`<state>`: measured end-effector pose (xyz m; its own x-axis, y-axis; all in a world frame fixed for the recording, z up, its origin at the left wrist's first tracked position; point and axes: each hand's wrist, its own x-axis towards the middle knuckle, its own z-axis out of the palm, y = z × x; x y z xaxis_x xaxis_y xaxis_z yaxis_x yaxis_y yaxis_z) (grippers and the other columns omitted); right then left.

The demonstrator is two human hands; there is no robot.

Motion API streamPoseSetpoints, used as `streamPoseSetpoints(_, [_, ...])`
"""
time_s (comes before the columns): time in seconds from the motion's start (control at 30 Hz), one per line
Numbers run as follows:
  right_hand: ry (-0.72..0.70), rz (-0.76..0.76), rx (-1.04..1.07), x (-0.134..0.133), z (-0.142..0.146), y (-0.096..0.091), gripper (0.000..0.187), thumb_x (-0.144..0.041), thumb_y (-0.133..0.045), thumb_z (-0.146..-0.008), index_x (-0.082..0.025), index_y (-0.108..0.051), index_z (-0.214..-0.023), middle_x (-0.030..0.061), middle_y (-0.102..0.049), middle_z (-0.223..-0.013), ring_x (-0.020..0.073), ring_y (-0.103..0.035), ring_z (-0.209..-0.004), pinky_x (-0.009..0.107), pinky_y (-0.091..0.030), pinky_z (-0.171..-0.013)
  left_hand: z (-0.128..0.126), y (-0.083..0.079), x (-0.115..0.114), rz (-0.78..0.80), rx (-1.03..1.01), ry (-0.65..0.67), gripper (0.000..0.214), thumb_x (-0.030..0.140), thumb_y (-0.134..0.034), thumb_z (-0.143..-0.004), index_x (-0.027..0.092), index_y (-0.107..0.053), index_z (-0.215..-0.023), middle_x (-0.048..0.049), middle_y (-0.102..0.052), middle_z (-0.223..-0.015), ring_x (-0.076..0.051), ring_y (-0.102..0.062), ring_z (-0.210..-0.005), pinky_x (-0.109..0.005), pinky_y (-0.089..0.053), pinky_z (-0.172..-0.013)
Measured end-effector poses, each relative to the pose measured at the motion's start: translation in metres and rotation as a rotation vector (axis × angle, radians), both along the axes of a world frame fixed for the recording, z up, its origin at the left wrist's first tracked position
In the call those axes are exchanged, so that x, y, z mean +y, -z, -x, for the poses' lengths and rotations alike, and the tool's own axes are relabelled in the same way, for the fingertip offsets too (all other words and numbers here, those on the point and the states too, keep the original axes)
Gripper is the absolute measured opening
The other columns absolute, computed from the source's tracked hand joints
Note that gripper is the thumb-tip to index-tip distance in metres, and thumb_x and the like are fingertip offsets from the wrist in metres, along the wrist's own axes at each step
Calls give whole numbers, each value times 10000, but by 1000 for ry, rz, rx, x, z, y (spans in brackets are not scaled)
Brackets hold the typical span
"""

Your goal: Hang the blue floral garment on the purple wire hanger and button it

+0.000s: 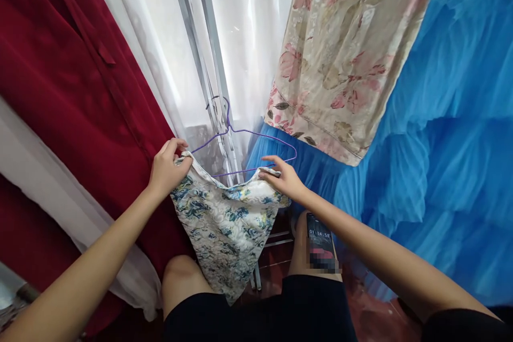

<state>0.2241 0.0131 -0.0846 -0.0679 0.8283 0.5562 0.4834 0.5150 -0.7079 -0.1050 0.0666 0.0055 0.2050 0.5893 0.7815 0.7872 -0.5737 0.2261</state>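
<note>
A creased white floral-print garment (pixel 228 224), patterned blue-green, droops tapering toward 6 o'clock; above, a slim purple hanger (pixel 230 127) points its hook toward 12.

1. My left hand (pixel 170 168) and the white cloth with a blue-green flower print (pixel 228 224) hide the left end of the thin purple hanger (pixel 230 127).
2. That cloth also covers part of the grey metal rack (pixel 211 21), whose top leaves the frame.
3. The upper edge cuts off the beige pink-flowered fabric (pixel 332 75); the left, the dark red fabric (pixel 80 80); the right, the ruffled blue tulle (pixel 460 171).
4. Coarse blocks blur the black phone (pixel 320 240) low down.
5. Lower left, I cannot make out the blurred clutter (pixel 12 304).
</note>
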Motion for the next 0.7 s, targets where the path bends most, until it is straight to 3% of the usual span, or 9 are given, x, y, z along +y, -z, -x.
streamPoseSetpoints(0.07, [104,-75,-5,-10,-16,1,721,-464,-667,-855,-193,-424,-1477,2,-653,-739,200,-581,-663,307,-447,-670,2,2,-3,-7,2,-21,214,257,-545,-797,215,-557,-1007,-37,-623,-957,-198,-617,-873,-277,-502,-797])
streamPoseSetpoints(0.17, [235,-143,-26,-12,-40,-6,884,-435,-662,-860,-167,-236,-1587,4,-645,-726,208,-574,-636,322,-444,-653,4,4,-6,-18,-14,-26,188,300,-573,-816,212,-550,-980,-29,-636,-930,-184,-625,-801,-274,-501,-773])
streamPoseSetpoints(0.23, [288,-144,-65,-3,-52,-16,875,-439,-668,-846,-139,-293,-1577,40,-678,-766,227,-599,-671,340,-451,-671,3,6,-6,-27,-11,-19,165,325,-587,-833,211,-553,-947,-21,-641,-895,-176,-621,-760,-269,-492,-757])
streamPoseSetpoints(0.33, [287,-71,-157,17,-61,-35,697,-477,-700,-796,-97,-598,-1371,100,-716,-827,251,-628,-723,349,-455,-685,1,8,-7,-34,13,-15,134,343,-576,-873,209,-568,-878,-21,-653,-866,-176,-616,-763,-271,-479,-761])
streamPoseSetpoints(0.43, [226,23,-196,25,-65,-52,437,-519,-699,-777,-112,-767,-920,78,-692,-707,219,-604,-651,311,-416,-600,4,6,-9,-31,31,-36,196,383,-548,-913,205,-612,-863,-41,-668,-904,-189,-628,-825,-276,-476,-779])
streamPoseSetpoints(0.53, [91,121,-175,15,-75,-66,421,-543,-694,-769,-142,-691,-643,22,-590,-551,165,-528,-548,281,-364,-529,16,3,-7,-35,-25,-90,254,439,-551,-920,208,-658,-919,-48,-676,-949,-196,-628,-856,-284,-478,-803])
streamPoseSetpoints(0.6, [-100,276,-86,5,-83,-74,398,-542,-734,-735,-145,-714,-714,27,-640,-613,177,-563,-578,280,-413,-543,27,5,-1,41,-126,-59,289,472,-557,-912,205,-666,-932,-42,-683,-919,-191,-624,-821,-281,-489,-782])
streamPoseSetpoints(0.7, [-321,500,153,-2,-85,-77,471,-594,-716,-748,-158,-749,-924,96,-743,-824,250,-673,-727,341,-533,-655,37,14,7,266,-243,133,345,511,-557,-901,187,-675,-925,-45,-710,-896,-200,-639,-822,-275,-508,-755])
